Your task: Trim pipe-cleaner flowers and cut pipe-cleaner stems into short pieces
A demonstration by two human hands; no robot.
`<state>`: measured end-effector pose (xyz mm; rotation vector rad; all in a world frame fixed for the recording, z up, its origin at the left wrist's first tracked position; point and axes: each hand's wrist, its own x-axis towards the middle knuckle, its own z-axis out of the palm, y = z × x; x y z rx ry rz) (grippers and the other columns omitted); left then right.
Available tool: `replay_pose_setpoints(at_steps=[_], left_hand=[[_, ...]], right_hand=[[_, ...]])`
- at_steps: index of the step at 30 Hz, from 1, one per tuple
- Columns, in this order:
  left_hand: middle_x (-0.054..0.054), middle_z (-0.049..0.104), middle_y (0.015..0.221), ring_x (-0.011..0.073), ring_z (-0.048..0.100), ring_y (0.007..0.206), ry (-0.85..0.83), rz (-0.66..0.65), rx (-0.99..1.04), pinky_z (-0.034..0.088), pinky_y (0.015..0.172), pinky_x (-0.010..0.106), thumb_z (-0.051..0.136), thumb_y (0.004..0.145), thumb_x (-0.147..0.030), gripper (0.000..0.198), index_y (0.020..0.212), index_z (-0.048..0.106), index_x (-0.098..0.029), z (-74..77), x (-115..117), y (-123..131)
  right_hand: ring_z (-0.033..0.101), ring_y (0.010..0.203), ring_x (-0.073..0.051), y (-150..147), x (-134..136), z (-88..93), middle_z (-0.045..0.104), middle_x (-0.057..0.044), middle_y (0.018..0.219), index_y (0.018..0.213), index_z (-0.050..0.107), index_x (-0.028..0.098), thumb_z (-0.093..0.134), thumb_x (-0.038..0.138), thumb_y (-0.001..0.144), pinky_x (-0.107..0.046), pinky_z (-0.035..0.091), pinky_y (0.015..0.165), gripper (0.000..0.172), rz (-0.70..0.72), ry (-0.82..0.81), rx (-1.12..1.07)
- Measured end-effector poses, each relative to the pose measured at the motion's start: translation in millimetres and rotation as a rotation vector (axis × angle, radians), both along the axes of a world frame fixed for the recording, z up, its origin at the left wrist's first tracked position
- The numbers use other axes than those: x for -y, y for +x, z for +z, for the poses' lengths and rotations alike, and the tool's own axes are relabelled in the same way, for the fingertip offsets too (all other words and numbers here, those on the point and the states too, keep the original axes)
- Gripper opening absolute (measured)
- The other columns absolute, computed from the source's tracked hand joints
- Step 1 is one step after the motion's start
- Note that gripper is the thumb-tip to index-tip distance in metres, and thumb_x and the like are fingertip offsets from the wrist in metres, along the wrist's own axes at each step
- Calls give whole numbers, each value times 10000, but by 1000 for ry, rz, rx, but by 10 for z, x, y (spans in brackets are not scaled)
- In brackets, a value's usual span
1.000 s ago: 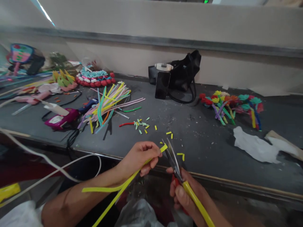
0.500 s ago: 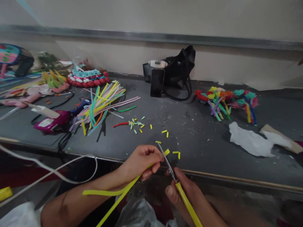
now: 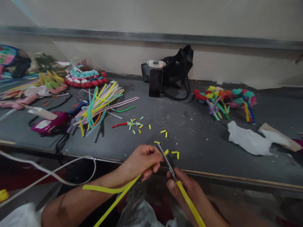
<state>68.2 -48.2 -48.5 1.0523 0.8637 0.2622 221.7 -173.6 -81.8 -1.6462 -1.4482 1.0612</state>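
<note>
My left hand [image 3: 144, 160] pinches yellow fuzzy strips [image 3: 118, 200], whose long ends hang down past my wrist. Their short tip pokes out beyond my fingertips, beside the blades. My right hand [image 3: 187, 189] is closed around the yellow handles of a cutting tool [image 3: 169, 162] with narrow metal blades, which point up and left across the strip tip. Small yellow cut pieces [image 3: 175, 152] lie on the dark table [image 3: 196, 142] just past the blades. Farther off is a cluster of pale green and yellow bits [image 3: 133, 126] by a red strip [image 3: 119, 125].
On the left lie a bundle of colored strips [image 3: 101, 104], a purple device [image 3: 49, 123] and a pink glue gun [image 3: 23, 101]. A phone [image 3: 155, 82] leans before a black bag [image 3: 176, 69]. Fuzzy flowers [image 3: 222, 94] and white paper [image 3: 248, 138] are at right. White cable [image 3: 71, 181] loops lower left.
The view has shifted slightly, so the table items appear a little farther left. Both hands keep nearly the same pose; the blades look slightly closer together.
</note>
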Motion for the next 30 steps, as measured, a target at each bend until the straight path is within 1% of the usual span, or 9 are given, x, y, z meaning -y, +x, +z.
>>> replay_pose_setpoints(at_steps=[4,7,10,14,17,21,24,26,30], left_hand=[[-69,540,510,39,342,282,-8,-31,-4,299,275,151,602,793,-360,198,772,554,-169,-8,-24,15],[-65,551,523,39,358,289,8,-42,-3,306,282,151,596,805,-367,209,773,543,-168,-25,-36,11],[-62,554,532,37,362,296,37,-51,0,311,291,152,592,816,-390,234,779,541,-165,-49,-48,7],[-61,558,549,30,372,309,59,-57,15,294,306,143,596,825,-419,261,810,545,-163,-63,-63,1],[-64,558,555,23,371,316,63,-49,41,285,316,136,598,839,-432,272,834,544,-165,-50,-52,-16],[-61,567,542,24,373,309,-9,-99,115,279,308,131,612,851,-424,268,864,541,-166,-13,16,-36],[-48,586,543,28,400,309,-109,-189,200,293,308,127,631,850,-413,272,888,537,-160,4,90,-36],[-44,603,553,31,410,302,-174,-226,264,299,302,128,655,838,-396,276,914,527,-163,-2,131,-32],[-50,622,550,45,411,282,-248,-222,353,289,282,132,690,813,-364,296,925,477,-192,-37,165,-34]], right_hand=[[554,648,-139,13,-15,-18,590,4,728,847,595,189,456,577,894,-205,441,602,415,-47,-18,2],[559,651,-145,22,-16,-27,604,-3,729,858,623,182,460,609,876,-212,426,592,458,-62,-41,0],[535,616,-136,30,-24,-25,592,5,699,856,638,184,472,614,865,-212,404,565,462,-71,-63,3],[528,598,-123,65,-69,37,602,11,701,848,638,189,534,597,830,-206,405,563,421,-109,-94,-18],[507,560,-110,119,-108,120,586,25,668,867,635,193,567,563,813,-198,391,526,380,-124,-117,-59],[476,509,-95,158,-127,246,530,57,610,981,631,202,618,503,786,-191,384,492,359,-175,-85,-85],[522,515,-98,125,-128,336,574,59,652,1097,597,213,666,443,752,-191,428,504,420,-211,-36,-105],[566,541,-107,91,-130,381,616,50,695,1134,580,221,685,414,732,-193,462,519,458,-231,5,-101],[609,575,-115,50,-135,418,660,36,751,1151,575,236,684,384,741,-191,486,515,449,-214,50,-121]])
